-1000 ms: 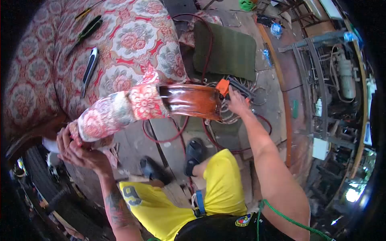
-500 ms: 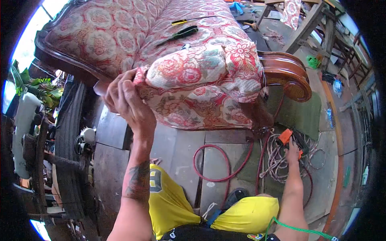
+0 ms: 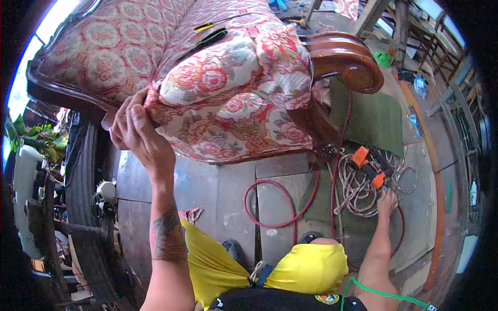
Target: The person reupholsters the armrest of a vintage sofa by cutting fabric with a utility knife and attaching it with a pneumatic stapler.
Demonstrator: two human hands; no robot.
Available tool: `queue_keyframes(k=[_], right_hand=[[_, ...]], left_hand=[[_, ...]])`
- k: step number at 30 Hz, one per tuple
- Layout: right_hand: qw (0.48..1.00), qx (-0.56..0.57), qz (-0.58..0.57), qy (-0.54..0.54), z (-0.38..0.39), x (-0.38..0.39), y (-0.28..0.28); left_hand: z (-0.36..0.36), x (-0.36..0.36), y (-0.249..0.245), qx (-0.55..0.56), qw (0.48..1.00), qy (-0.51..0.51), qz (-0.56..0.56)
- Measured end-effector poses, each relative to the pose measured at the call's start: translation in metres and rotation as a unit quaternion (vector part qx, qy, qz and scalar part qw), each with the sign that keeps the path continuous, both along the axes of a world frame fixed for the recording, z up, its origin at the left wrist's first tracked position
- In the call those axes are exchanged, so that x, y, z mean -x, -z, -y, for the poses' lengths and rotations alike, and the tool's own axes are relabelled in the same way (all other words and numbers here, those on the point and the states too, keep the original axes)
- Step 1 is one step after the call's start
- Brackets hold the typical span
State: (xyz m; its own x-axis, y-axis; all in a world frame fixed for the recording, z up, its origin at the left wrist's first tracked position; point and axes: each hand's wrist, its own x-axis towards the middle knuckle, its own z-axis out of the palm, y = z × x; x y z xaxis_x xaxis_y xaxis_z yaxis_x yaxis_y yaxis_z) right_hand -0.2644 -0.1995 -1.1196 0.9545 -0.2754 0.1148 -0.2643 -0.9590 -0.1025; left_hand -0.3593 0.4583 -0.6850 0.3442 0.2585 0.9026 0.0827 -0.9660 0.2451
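My left hand [image 3: 136, 127] is closed at the left end of the sofa's padded arm, its fingers pinching the edge of the patterned upholstery fabric [image 3: 152, 97]. The armrest cushion [image 3: 207, 78] of the red and cream floral sofa lies just right of those fingers. Low on the right, my right hand [image 3: 387, 202] is over the floor with its fingers apart and seemingly nothing in them. Just beyond its fingertips lies an orange and black tool [image 3: 369, 167], whose exact kind I cannot make out. A coiled cord [image 3: 355, 199] lies around that tool.
A red hose [image 3: 282, 186] loops across the floor below the sofa. On the seat are a yellow-handled screwdriver [image 3: 204, 27] and a dark-handled tool [image 3: 210, 39]. A green mat [image 3: 376, 122] lies right of the sofa's carved wooden arm [image 3: 358, 67]. A white fan [image 3: 106, 192] stands at left.
My right hand has come off the orange and black tool and now sits just below it. The left hand keeps its hold on the fabric. The view has shifted, moving the sofa up and left.
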Motion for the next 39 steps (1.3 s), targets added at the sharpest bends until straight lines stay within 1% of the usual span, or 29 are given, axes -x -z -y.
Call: queue_keyframes(k=[1, 2, 3, 4, 5, 7, 8, 9, 10, 12, 13, 14, 15, 17, 19, 22, 24, 25, 26, 27, 29, 32, 33, 35, 39], right_hand=[[0.999, 0.032, -0.017, -0.04, -0.01, 0.008, -0.019], [0.996, 0.024, -0.017, -0.079, -0.011, 0.013, -0.022], [0.996, 0.022, -0.017, -0.083, -0.009, 0.017, -0.025], [0.987, -0.102, -0.049, -0.11, -0.008, 0.021, -0.027], [0.961, -0.225, -0.083, -0.137, -0.009, 0.025, -0.029], [0.952, -0.234, -0.096, -0.169, -0.026, 0.037, -0.052], [0.946, -0.242, -0.163, -0.144, -0.04, 0.042, -0.069], [0.934, -0.247, -0.23, -0.12, -0.05, 0.042, -0.073], [0.931, -0.25, -0.229, -0.135, -0.047, 0.044, -0.059], [0.936, -0.296, -0.121, -0.146, -0.031, 0.051, -0.027], [0.932, -0.301, -0.121, -0.159, -0.025, 0.048, -0.012], [0.917, -0.347, -0.111, -0.163, -0.022, 0.047, -0.006], [0.899, -0.394, -0.102, -0.163, -0.024, 0.046, -0.006], [0.891, -0.408, -0.118, -0.161, -0.031, 0.042, -0.003], [0.908, -0.359, -0.188, -0.106, -0.05, 0.039, -0.044], [0.883, -0.438, -0.099, -0.136, -0.074, 0.034, -0.054], [0.938, -0.296, -0.16, -0.086, -0.065, 0.043, -0.051], [0.946, -0.255, -0.189, -0.07, -0.064, 0.047, -0.056], [0.96, -0.231, -0.12, -0.105, -0.061, 0.051, -0.037], [0.961, -0.23, -0.129, -0.087, -0.063, 0.058, -0.035], [0.963, -0.213, -0.116, -0.114, -0.066, 0.051, -0.036], [0.969, -0.177, -0.133, -0.108, -0.068, 0.049, -0.036], [0.969, -0.177, -0.131, -0.11, -0.069, 0.048, -0.034], [0.976, -0.164, -0.093, -0.11, -0.072, 0.049, -0.032], [0.973, -0.171, -0.106, -0.118, -0.072, 0.045, -0.033]], left_hand=[[-0.003, -0.003, 0.003, -0.008, 1.0, 0.007, 0.018], [-0.003, -0.004, 0.005, -0.01, 1.0, 0.006, 0.017], [-0.002, -0.004, 0.006, -0.007, 1.0, -0.01, 0.017], [-0.002, -0.004, 0.005, -0.006, 0.999, -0.028, 0.019], [-0.002, -0.003, 0.004, -0.011, 0.999, -0.035, 0.02], [0.0, -0.002, 0.001, -0.056, 0.997, -0.061, 0.004], [0.003, -0.001, 0.0, -0.059, 0.996, -0.066, 0.001], [0.005, -0.001, -0.002, -0.057, 0.996, -0.065, 0.003], [0.005, 0.0, -0.002, -0.059, 0.996, -0.063, 0.004], [0.006, 0.0, -0.003, -0.059, 0.997, -0.057, 0.008], [0.009, 0.0, -0.003, -0.055, 0.996, -0.072, 0.013], [0.004, -0.001, 0.0, -0.053, 0.997, -0.058, 0.015], [0.0, -0.001, 0.001, -0.051, 0.998, -0.042, 0.017], [-0.007, 0.004, -0.001, -0.059, 0.996, -0.062, 0.016], [-0.031, 0.005, 0.008, -0.185, 0.981, -0.052, 0.005], [-0.056, 0.0, 0.023, -0.248, 0.964, -0.091, -0.034], [-0.061, -0.017, 0.029, -0.226, 0.971, -0.063, -0.039], [-0.062, -0.018, 0.026, -0.206, 0.976, -0.06, -0.029], [-0.058, -0.017, 0.024, -0.193, 0.979, -0.06, -0.02], [-0.057, -0.017, 0.02, -0.182, 0.982, -0.057, -0.018], [-0.053, -0.017, 0.022, -0.169, 0.984, -0.054, -0.018], [-0.057, -0.019, 0.018, -0.157, 0.986, -0.056, -0.019], [-0.059, -0.018, 0.018, -0.155, 0.986, -0.056, -0.018], [-0.063, -0.016, 0.016, -0.152, 0.987, -0.057, -0.016], [-0.068, -0.013, 0.016, -0.149, 0.987, -0.058, -0.016]])
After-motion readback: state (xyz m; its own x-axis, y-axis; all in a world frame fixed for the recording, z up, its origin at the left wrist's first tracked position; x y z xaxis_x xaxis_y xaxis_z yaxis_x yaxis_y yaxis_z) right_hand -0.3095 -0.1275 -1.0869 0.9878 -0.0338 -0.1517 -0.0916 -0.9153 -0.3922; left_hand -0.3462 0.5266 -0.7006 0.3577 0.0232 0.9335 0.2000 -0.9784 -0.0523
